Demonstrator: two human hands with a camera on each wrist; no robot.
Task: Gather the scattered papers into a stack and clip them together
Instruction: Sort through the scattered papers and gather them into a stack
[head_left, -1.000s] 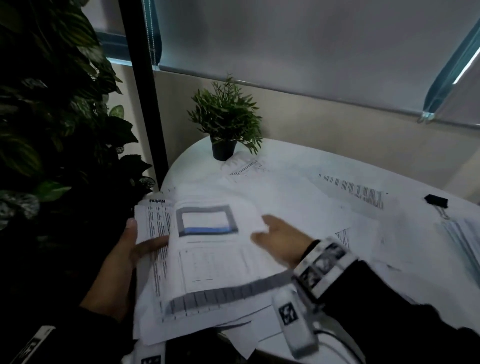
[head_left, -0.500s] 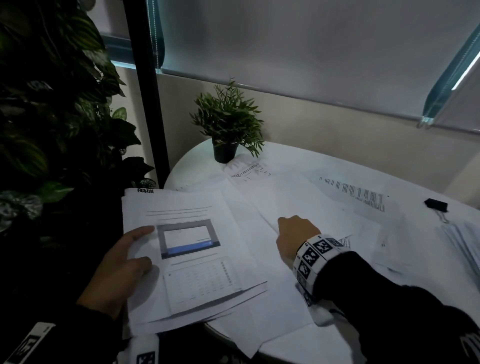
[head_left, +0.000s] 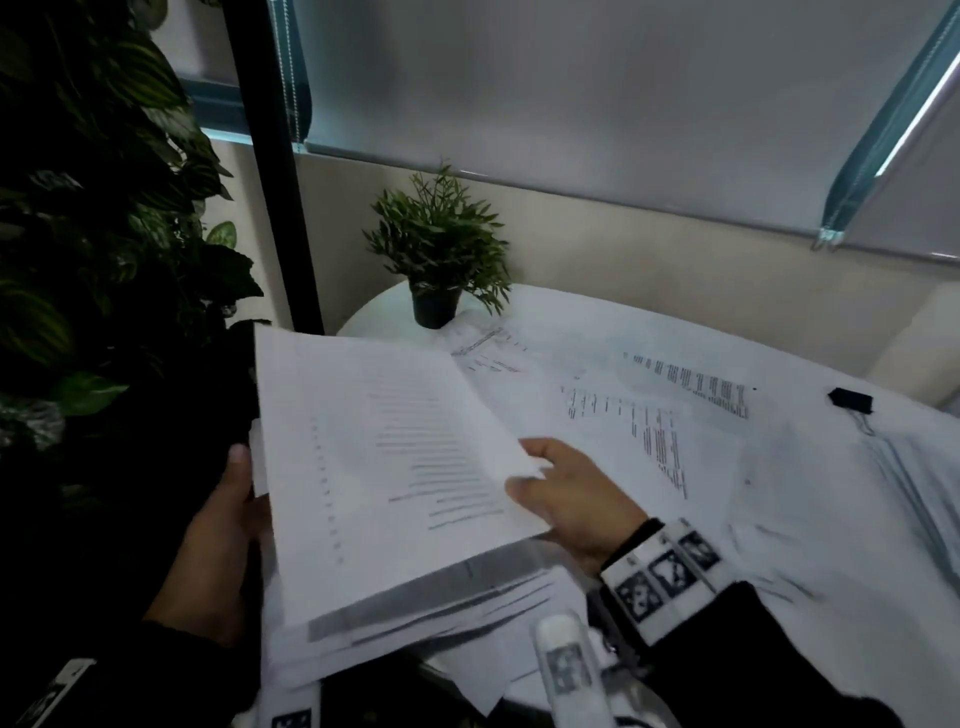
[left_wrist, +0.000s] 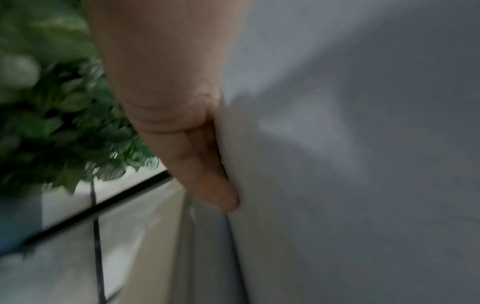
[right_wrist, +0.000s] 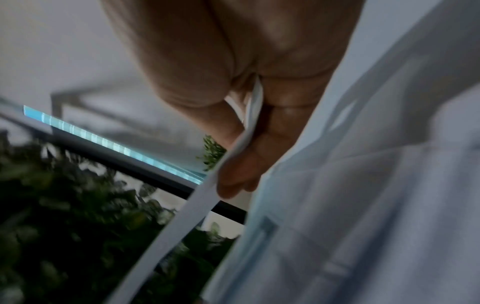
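Note:
A stack of white printed papers (head_left: 384, 467) hangs over the near left edge of the round white table (head_left: 597, 317). My left hand (head_left: 228, 519) grips the stack's left edge, thumb on top; in the left wrist view its fingers (left_wrist: 207, 174) lie under the papers (left_wrist: 337, 144). My right hand (head_left: 566, 493) pinches the right corner of the top sheet (right_wrist: 249, 115), which lies over the stack. More loose printed sheets (head_left: 649, 415) lie spread across the table. A black binder clip (head_left: 851, 401) sits at the far right.
A small potted plant (head_left: 439, 260) stands at the table's back edge. A large leafy plant (head_left: 93, 234) and a black post (head_left: 275, 171) are close on the left. A clipped bundle of papers (head_left: 919, 483) lies at the right edge.
My right hand took a sheet from the table and brought it left onto the stack, covering the page with the blue-framed picture. My left hand shifted from on top to the stack's left edge.

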